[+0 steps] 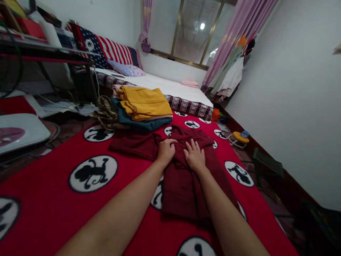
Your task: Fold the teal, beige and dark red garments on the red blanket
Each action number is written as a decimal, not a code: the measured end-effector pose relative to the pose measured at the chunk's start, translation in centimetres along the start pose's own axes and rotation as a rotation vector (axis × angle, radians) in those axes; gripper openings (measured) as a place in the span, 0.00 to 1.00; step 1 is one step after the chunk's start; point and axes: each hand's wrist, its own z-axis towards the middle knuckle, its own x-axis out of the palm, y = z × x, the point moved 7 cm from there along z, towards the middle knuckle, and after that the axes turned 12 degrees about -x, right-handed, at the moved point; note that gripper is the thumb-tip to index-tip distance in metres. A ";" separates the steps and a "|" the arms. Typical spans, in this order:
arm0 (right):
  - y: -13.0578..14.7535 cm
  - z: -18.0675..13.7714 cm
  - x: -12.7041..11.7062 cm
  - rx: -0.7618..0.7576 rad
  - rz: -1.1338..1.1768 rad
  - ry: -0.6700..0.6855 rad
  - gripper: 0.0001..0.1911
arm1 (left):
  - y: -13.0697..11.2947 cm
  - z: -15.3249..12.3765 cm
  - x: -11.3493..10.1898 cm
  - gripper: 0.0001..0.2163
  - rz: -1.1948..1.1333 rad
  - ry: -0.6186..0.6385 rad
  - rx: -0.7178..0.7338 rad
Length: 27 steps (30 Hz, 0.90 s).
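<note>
A maroon long-sleeved top (181,188) lies spread on a red blanket (128,209), with one sleeve (133,144) stretched out to the left and its hem nearest me. My left hand (166,151) is at the top's left shoulder area, its fingers curled down on the cloth; the fingertips are hidden. Flat on the upper middle of the top rests my right hand (195,155), fingers spread. Beyond the sleeve stands a pile of folded clothes, a yellow garment (146,101) above a teal one (149,124). A brown patterned cloth (106,112) is bunched at its left side.
At the back is a bed (165,83) with a pillow (126,68). A cluttered desk (53,53) and a white seat (23,131) are on the left. To the right stand a yellow-topped stool (240,137) and a dark green chair (268,161) by the wall.
</note>
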 end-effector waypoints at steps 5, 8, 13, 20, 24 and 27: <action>-0.9 0.1 -0.4 0.018 0.061 -0.043 0.26 | 2.4 1.0 -6.9 0.15 0.150 -0.232 -0.084; -1.1 0.1 -0.7 0.008 0.103 -0.100 0.25 | 5.0 0.3 -12.9 0.16 0.436 -0.450 -0.207; -1.3 -0.2 -0.8 -0.002 0.233 -0.237 0.20 | 10.8 -0.3 -18.8 0.35 0.694 -0.378 -0.456; -2.3 -1.4 -3.0 -0.052 0.549 -0.618 0.14 | 11.8 1.6 -20.7 0.15 0.203 -0.072 -0.487; -1.4 -1.9 -4.6 -0.152 0.776 -0.751 0.13 | 7.5 2.3 -24.8 0.11 -0.048 -0.194 -0.493; -0.2 -1.5 -5.4 -0.160 1.012 -0.719 0.13 | 2.8 3.1 -26.8 0.13 0.009 -0.268 -0.423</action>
